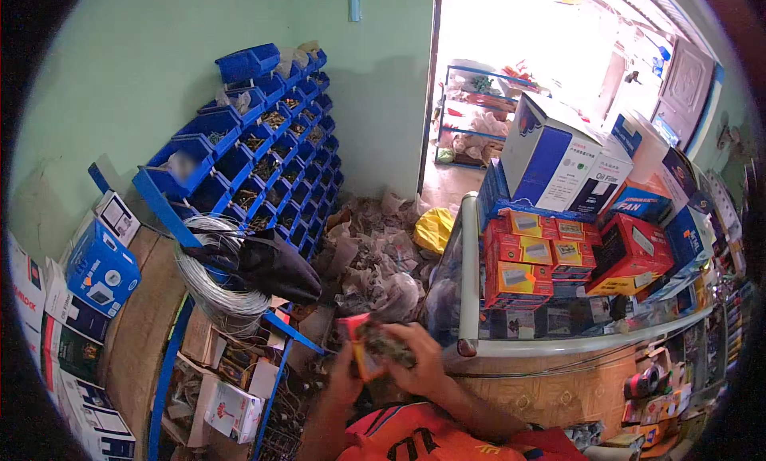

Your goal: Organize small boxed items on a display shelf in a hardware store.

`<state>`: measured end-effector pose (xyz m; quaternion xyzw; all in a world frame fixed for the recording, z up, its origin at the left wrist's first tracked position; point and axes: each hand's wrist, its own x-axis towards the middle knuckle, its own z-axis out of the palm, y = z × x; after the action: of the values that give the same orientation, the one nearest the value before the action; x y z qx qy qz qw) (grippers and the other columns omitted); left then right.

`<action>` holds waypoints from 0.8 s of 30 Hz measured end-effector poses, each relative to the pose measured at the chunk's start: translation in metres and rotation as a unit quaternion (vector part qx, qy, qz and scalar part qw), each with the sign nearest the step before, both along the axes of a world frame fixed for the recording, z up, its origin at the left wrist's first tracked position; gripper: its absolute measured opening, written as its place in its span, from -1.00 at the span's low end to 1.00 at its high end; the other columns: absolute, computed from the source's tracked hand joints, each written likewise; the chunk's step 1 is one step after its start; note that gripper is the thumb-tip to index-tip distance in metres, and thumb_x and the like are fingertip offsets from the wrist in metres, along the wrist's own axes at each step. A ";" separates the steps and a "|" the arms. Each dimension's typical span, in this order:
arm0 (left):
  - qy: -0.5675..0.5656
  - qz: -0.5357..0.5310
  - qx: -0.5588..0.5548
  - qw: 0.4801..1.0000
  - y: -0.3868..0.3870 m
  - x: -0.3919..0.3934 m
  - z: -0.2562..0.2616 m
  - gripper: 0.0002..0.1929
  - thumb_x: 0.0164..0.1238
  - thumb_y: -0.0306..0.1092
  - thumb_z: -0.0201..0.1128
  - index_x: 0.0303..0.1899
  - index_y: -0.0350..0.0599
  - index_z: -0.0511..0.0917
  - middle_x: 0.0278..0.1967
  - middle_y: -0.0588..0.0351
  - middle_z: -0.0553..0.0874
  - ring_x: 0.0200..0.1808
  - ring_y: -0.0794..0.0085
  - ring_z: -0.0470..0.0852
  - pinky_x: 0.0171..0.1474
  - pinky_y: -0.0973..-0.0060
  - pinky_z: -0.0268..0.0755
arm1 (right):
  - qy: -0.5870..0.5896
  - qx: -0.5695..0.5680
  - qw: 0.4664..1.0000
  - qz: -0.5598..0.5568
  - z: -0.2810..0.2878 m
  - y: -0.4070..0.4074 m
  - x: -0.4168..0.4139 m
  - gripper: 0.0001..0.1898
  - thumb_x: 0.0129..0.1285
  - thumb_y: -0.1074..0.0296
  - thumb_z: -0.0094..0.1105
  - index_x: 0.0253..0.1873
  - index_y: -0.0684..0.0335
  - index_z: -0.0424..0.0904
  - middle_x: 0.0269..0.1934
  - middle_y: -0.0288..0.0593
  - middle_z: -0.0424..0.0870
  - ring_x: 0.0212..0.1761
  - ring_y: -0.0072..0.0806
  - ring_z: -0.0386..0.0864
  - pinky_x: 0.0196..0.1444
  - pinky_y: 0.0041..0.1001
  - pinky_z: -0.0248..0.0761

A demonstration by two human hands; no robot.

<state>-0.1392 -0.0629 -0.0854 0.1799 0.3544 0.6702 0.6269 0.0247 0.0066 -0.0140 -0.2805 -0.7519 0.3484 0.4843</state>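
Observation:
Close to my chest, my left hand [346, 368] holds a small red and yellow cardboard box [361, 347], upright and slightly tilted. My right hand [419, 356] grips a dark greenish item [386, 344] right beside the box; motion blur hides what it is and whether it touches the box. A stack of similar red and yellow boxes [517, 278] sits on the glass display counter to the right of my hands.
Blue parts bins [263, 144] with small metal pieces line the left wall. A wire coil [218, 281] and black bag [278, 266] rest at the shelf. Plastic bags [383, 251] cover the floor ahead. The counter's pale edge [562, 346] is close on the right.

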 end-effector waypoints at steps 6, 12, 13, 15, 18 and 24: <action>-0.178 -0.099 0.262 0.943 0.014 -0.025 -0.018 -0.40 0.79 0.17 -0.17 0.48 -0.09 0.40 0.29 0.08 0.61 0.27 0.33 0.63 0.27 0.28 0.56 | -0.122 0.040 0.982 0.141 0.002 -0.023 -0.006 -0.46 0.13 0.42 0.50 0.25 0.29 0.60 -0.08 0.08 0.70 -0.19 0.04 0.71 -0.18 -0.23 0.62; 0.244 0.059 0.070 0.965 -0.013 -0.028 -0.062 -0.30 0.67 0.27 0.02 0.52 -0.09 0.35 0.27 0.06 0.62 0.25 0.28 0.65 0.25 0.30 0.57 | -0.050 0.076 0.992 0.083 0.003 0.001 -0.031 -0.40 0.17 0.19 0.50 0.31 0.18 0.56 -0.04 0.09 0.69 -0.12 0.13 0.71 -0.16 -0.13 0.62; 0.364 0.070 0.082 0.925 -0.018 -0.032 -0.076 -0.29 0.65 0.28 0.05 0.51 -0.10 0.36 0.25 0.06 0.63 0.24 0.29 0.66 0.24 0.31 0.57 | -0.061 0.078 0.991 0.086 0.005 -0.001 -0.033 -0.40 0.19 0.19 0.49 0.31 0.18 0.56 -0.05 0.08 0.69 -0.13 0.13 0.71 -0.17 -0.13 0.61; 0.076 0.138 0.051 0.986 -0.011 -0.016 -0.003 -0.34 0.65 0.30 0.03 0.39 -0.10 0.48 0.16 0.05 0.67 0.17 0.30 0.69 0.19 0.31 0.58 | -0.075 0.066 0.988 0.116 0.005 -0.017 -0.027 -0.42 0.19 0.22 0.47 0.32 0.17 0.56 -0.07 0.04 0.68 -0.12 0.11 0.71 -0.17 -0.12 0.61; -0.133 0.059 0.058 0.988 -0.006 -0.041 -0.001 -0.37 0.69 0.34 -0.11 0.35 0.02 0.51 0.06 0.13 0.71 -0.01 0.33 0.75 0.03 0.26 0.65 | -0.185 0.042 0.965 0.182 0.005 -0.012 -0.029 -0.39 0.13 0.30 0.48 0.31 0.20 0.56 -0.04 0.02 0.69 -0.04 0.08 0.72 -0.09 -0.12 0.63; -0.018 0.034 0.068 0.997 -0.012 -0.042 0.000 -0.43 0.74 0.18 -0.06 0.39 -0.09 0.44 0.11 0.06 0.73 -0.09 0.28 0.81 -0.01 0.19 0.71 | -0.076 0.077 0.987 0.119 0.026 0.025 -0.054 -0.50 0.18 0.35 0.48 0.22 0.33 0.62 0.04 0.13 0.74 0.05 0.06 0.75 0.05 -0.22 0.63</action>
<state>-0.1813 -0.0754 -0.0856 0.1980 0.3021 0.7166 0.5966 -0.0292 0.0316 0.0119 -0.1769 -0.8391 0.3223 0.4009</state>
